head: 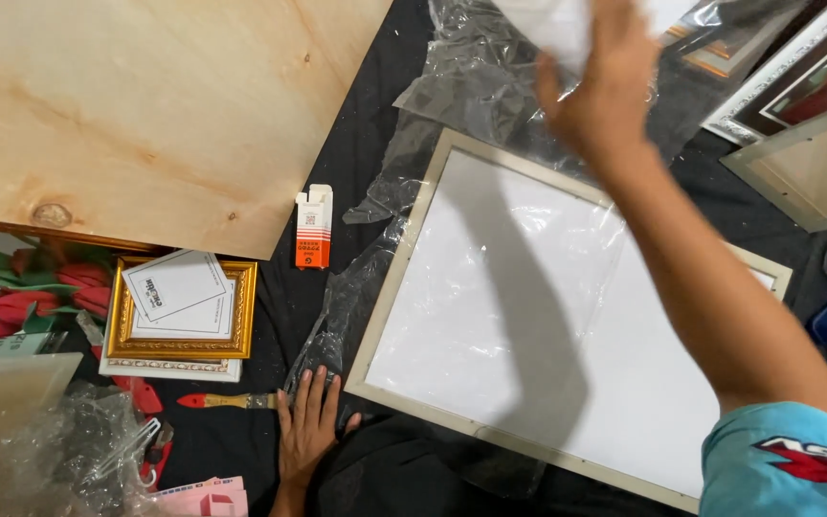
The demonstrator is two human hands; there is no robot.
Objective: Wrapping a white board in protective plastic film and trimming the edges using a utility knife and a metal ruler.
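Picture frame (567, 316), large and pale-rimmed with a white panel, lies flat on the dark floor cloth (356, 144) amid crumpled clear plastic wrap (471, 86), apparently laid down for working from above. Seen from the head camera, the left hand (306, 431) rests flat, fingers spread, beside the frame's lower-left corner, holding nothing. The right hand (597, 81), blurred, reaches beyond the frame's top edge toward a thin white sheet (557, 24); its grip cannot be told. A gold frame (182, 308) lies well apart.
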